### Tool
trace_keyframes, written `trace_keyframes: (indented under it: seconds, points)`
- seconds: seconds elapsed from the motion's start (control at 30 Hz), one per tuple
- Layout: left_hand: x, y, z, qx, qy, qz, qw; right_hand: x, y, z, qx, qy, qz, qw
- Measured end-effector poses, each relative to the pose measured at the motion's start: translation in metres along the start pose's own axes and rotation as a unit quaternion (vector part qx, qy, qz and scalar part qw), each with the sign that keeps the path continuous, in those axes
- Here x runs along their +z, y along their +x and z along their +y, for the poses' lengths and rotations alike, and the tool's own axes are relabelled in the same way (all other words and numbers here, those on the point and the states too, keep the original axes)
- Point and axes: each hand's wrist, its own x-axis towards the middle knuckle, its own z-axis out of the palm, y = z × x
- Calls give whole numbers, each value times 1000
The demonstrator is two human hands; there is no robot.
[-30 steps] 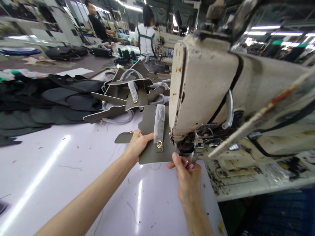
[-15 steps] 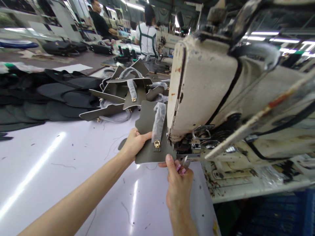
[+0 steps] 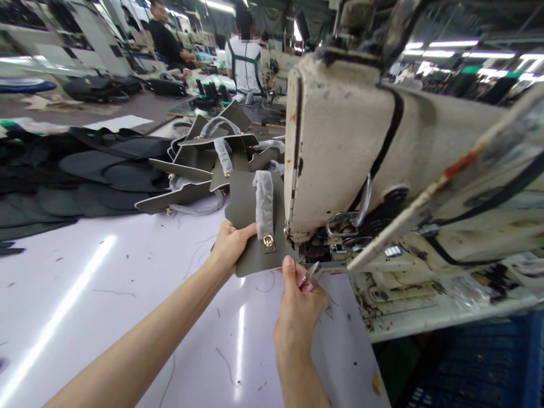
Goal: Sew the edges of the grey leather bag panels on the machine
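Observation:
My left hand (image 3: 229,246) grips the left edge of an olive-grey bag panel (image 3: 246,258), thumb on top and fingers beneath. A handle wrapped in clear plastic (image 3: 264,204) is attached to the panel by a gold buckle (image 3: 268,242). Between the fingers of my right hand (image 3: 300,311) are small pink-handled thread snips (image 3: 309,279), blades pointing up and away. Its thumb and forefinger are at the panel's near right corner. The panel's right edge lies close to the needle area of the sewing machine (image 3: 335,130), where the machine head hides part of it.
Behind the panel are more bag panels with wrapped handles (image 3: 191,192). Dark cut pieces (image 3: 110,164) are piled at the left. Loose threads dot the white tabletop (image 3: 140,317). A blue crate (image 3: 480,368) stands low at right; co-workers (image 3: 246,62) are farther back.
The panel has turned slightly, its near right corner now farther from me. My right hand has moved up and left with it, still holding the snips. The whole view has shifted a little.

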Motion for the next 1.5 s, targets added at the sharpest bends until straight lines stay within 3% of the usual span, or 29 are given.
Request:
trace_keyframes:
  seconds: [0.27, 0.7, 0.87, 1.0, 1.1, 1.2, 1.33, 1.5]
  points:
    - [-1, 0, -8, -9, -22, -24, 999, 5, -2, 0, 20, 39, 5, 999]
    - [-2, -38, -8, -62, -108, 51, 991, 0, -2, -9, 10, 29, -5, 1000]
    - [-7, -58, -18, -63, -123, 105, 985, -7, 1, -6, 7, 17, -14, 1000]
    - [-8, -86, -31, -67, -76, 160, 982, -15, 6, -7, 0, 45, -37, 998]
    - [-4, -110, -36, -11, -14, 174, 985, -24, 11, -10, 27, 69, -72, 995]
    - [-1, -126, -38, 44, 52, 182, 981, -39, 11, -17, 21, -12, -109, 994]
    - [-2, -136, -40, 77, 153, 172, 970, -59, 6, -25, -48, -152, -173, 972]
    - [3, -140, -44, 60, 171, 191, 965, -62, 9, -25, -22, -120, -192, 974]
